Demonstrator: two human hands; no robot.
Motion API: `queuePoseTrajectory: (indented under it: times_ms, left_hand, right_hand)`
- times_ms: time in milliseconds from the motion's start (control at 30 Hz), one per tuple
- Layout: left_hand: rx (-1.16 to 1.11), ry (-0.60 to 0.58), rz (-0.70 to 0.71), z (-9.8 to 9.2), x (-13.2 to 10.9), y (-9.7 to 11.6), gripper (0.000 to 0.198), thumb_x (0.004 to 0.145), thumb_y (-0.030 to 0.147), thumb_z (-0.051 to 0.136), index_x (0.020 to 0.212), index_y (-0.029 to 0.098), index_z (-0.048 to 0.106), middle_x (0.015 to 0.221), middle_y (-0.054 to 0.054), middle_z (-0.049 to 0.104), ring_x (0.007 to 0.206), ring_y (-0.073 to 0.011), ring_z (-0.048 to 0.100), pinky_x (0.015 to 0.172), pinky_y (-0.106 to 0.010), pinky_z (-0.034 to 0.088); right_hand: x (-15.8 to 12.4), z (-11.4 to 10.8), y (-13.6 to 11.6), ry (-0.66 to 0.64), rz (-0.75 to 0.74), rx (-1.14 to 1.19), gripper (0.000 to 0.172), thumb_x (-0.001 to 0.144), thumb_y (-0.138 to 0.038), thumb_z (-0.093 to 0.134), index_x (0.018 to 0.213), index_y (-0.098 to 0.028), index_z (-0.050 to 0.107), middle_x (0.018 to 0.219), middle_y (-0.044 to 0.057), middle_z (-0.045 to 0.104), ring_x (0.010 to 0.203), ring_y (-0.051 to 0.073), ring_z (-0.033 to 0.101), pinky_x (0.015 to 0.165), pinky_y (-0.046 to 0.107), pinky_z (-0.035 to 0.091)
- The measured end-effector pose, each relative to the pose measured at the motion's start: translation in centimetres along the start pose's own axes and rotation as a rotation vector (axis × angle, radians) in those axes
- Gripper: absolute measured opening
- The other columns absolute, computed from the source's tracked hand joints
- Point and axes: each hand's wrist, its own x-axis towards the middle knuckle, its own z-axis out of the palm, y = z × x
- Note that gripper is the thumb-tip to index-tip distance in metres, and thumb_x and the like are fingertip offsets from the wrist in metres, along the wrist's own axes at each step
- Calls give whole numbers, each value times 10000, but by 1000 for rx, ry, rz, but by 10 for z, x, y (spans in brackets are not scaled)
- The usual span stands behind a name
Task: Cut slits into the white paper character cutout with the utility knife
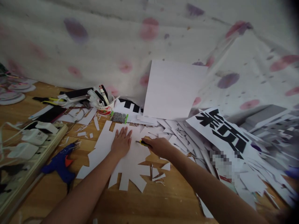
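A white sheet of board (100, 152), cut into a shape with several jagged prongs, lies on the wooden table in front of me. My left hand (121, 141) rests flat on it with the fingers spread. In my right hand (158, 146) is a yellow and black utility knife (143, 142), gripped with its blade pointing left over the board's right part. I cannot tell whether the tip touches the surface. Small white offcuts (155, 172) are scattered beside the lower right edge.
A blue glue gun (60, 163) and a power strip (52, 141) with plugs lie at left. Behind stand a cup of pens (105, 109) and a blank white panel (174, 90) leaning on the curtain. Scrap strips (193, 137) and a sheet with black characters (219, 130) cover the right.
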Motion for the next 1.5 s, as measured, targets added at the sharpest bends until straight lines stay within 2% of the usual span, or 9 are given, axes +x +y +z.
queuePoseTrajectory:
  times_ms: [233,467,700,1033,1200,1400,1500]
  left_hand:
    - [39,-4,-32,1,1,3,472,899,306,243,1343,196,357,1436,-86,302,1339,-240,201,1090,-466,90]
    - [24,-13,-46,1,1,3,471,897,307,249,1344,203,355,1440,-78,293,1341,-238,195,1090,-466,88]
    - [42,-20,-45,-1,0,4,470,896,303,260,1347,206,349,1440,-70,298,1342,-234,193,1090,-464,93]
    - [75,-27,-48,-3,0,6,472,905,316,238,1356,214,329,1447,-70,281,1344,-227,186,1089,-460,104]
    - [76,-34,-51,-2,1,6,473,901,303,253,1359,209,323,1449,-75,273,1343,-233,188,1088,-464,103]
    - [71,-23,-47,-4,1,6,470,897,295,274,1354,202,335,1440,-84,292,1338,-245,202,1087,-467,110]
    - [60,-15,-41,-5,1,6,468,897,289,278,1348,186,346,1434,-93,301,1335,-253,208,1084,-477,120]
  right_hand:
    - [-4,2,1,-33,15,18,448,872,-249,383,1316,-294,343,889,52,683,741,191,639,580,243,375]
    - [-9,-1,-1,-54,39,27,434,880,-268,375,1312,-289,343,882,52,685,704,193,638,553,240,361]
    - [-13,6,-3,-84,84,60,453,891,-282,371,1341,-291,314,905,63,686,719,199,642,563,246,368]
    - [-23,9,-21,-136,176,113,480,880,-236,341,1356,-198,293,845,111,677,722,239,646,540,273,395]
    - [-27,12,-28,-117,210,173,450,877,-239,346,1324,-189,334,912,115,668,777,245,641,586,287,413]
    - [-28,3,-41,-156,292,200,439,867,-221,341,1300,-158,371,878,134,676,761,260,644,557,287,404]
    - [-34,1,-43,-123,319,208,437,871,-243,338,1302,-178,367,868,115,680,749,251,642,550,280,394]
